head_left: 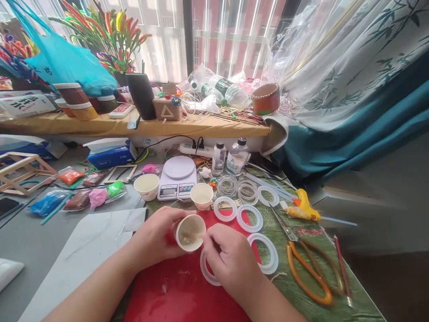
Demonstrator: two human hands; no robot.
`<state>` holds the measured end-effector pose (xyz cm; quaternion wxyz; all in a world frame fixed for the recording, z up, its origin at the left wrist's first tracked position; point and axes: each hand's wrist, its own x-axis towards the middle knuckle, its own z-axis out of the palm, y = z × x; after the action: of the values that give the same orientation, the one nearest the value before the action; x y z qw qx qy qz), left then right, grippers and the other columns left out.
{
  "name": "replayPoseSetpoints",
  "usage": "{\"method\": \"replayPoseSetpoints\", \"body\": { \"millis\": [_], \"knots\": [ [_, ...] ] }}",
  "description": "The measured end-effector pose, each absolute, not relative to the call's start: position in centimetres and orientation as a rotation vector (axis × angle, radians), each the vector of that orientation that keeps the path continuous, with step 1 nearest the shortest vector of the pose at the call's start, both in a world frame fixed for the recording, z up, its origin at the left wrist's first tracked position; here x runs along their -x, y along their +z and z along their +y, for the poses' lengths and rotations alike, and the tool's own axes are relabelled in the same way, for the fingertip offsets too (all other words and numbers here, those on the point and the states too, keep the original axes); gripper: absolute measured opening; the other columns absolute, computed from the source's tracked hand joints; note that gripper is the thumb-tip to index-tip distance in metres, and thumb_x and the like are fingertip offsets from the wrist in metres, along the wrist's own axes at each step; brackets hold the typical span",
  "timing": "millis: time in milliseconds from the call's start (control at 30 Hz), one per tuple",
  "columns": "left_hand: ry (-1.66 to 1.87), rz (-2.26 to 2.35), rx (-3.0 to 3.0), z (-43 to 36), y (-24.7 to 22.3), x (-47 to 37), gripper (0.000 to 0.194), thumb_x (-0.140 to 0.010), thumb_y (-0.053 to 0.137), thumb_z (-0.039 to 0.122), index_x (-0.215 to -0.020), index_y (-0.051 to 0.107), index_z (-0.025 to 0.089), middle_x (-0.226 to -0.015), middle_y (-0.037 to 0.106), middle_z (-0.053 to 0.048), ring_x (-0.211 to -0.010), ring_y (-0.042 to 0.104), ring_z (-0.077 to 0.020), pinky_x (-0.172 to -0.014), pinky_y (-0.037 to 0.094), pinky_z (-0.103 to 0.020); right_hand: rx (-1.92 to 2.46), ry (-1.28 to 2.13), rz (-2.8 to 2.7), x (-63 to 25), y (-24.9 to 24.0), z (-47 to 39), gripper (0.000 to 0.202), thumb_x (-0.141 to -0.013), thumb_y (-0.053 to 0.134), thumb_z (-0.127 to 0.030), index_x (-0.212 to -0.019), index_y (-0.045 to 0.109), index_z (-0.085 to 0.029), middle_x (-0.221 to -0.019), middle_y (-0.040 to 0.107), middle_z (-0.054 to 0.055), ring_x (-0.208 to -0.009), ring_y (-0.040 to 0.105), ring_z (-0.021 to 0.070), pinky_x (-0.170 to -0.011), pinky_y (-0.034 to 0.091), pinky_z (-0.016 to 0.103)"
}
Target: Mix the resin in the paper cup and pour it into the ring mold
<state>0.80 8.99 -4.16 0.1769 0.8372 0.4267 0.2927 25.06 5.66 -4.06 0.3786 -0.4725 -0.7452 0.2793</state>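
Note:
My left hand (162, 235) is wrapped round a paper cup (190, 232), tilted so that its opening faces me. A little cloudy, brownish stuff lies inside the cup. Beside the cup's right rim, the fingers of my right hand (228, 255) are pinched together; what they hold, perhaps a thin stick, is too small to make out. Both hands are above a red mat (174, 290). White ring moulds (250, 218) lie around the right hand, one of them partly hidden under it. Two more paper cups (146, 187) stand behind, either side of a white kitchen scale (177, 179).
Large scissors (310, 277) with orange handles, a yellow glue gun (304, 205) and a red pencil (342, 270) lie at the right. Two clear bottles (219, 158) stand behind the cups. Bagged coloured clay (50, 202) lies left, near white paper (83, 250).

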Motion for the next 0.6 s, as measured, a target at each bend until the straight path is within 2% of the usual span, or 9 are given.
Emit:
{"method": "replayPoseSetpoints", "body": {
  "millis": [67, 233, 367, 600],
  "knots": [
    [0.841, 1.206, -2.346, 8.97, -4.32, -0.93, 0.053, -0.083, 0.085, 0.035, -0.131, 0.063, 0.031, -0.124, 0.078, -0.005, -0.109, 0.075, -0.0266, -0.096, 0.059, -0.038, 1.26, 0.667, -1.879, -25.16, -4.21, 5.72, 0.033, -0.104, 0.049, -0.026, -0.072, 0.038, -0.023, -0.067, 0.047, -0.003, -0.062, 0.043, 0.0158, -0.059, 0.029, 0.033],
    [0.816, 1.274, -2.236, 8.73, -4.54, -1.01, 0.054, -0.083, 0.084, 0.036, -0.133, 0.062, 0.031, -0.132, 0.076, -0.006, -0.119, 0.073, -0.0286, -0.101, 0.059, -0.042, 1.23, 0.817, -1.861, -25.31, -4.39, 5.99, 0.03, -0.102, 0.053, -0.025, -0.073, 0.046, -0.023, -0.069, 0.053, -0.002, -0.064, 0.049, 0.0152, -0.06, 0.034, 0.031],
    [0.758, 1.318, -2.188, 8.71, -4.41, -1.05, 0.052, -0.081, 0.084, 0.037, -0.128, 0.063, 0.03, -0.131, 0.077, -0.006, -0.118, 0.075, -0.0295, -0.1, 0.06, -0.043, 1.23, 0.715, -1.943, -25.55, -4.34, 6.44, 0.036, -0.106, 0.049, -0.027, -0.071, 0.041, -0.023, -0.07, 0.05, -0.001, -0.066, 0.046, 0.0167, -0.062, 0.033, 0.032],
    [0.727, 1.271, -2.249, 9.18, -3.85, -1.08, 0.05, -0.082, 0.081, 0.031, -0.129, 0.065, 0.032, -0.128, 0.079, -0.004, -0.114, 0.077, -0.0286, -0.097, 0.062, -0.039, 1.261, 0.683, -1.865, -25.11, -4.33, 6.31, 0.035, -0.102, 0.052, -0.023, -0.07, 0.039, -0.023, -0.067, 0.048, -0.002, -0.062, 0.044, 0.0154, -0.06, 0.031, 0.032]
  ]
}}
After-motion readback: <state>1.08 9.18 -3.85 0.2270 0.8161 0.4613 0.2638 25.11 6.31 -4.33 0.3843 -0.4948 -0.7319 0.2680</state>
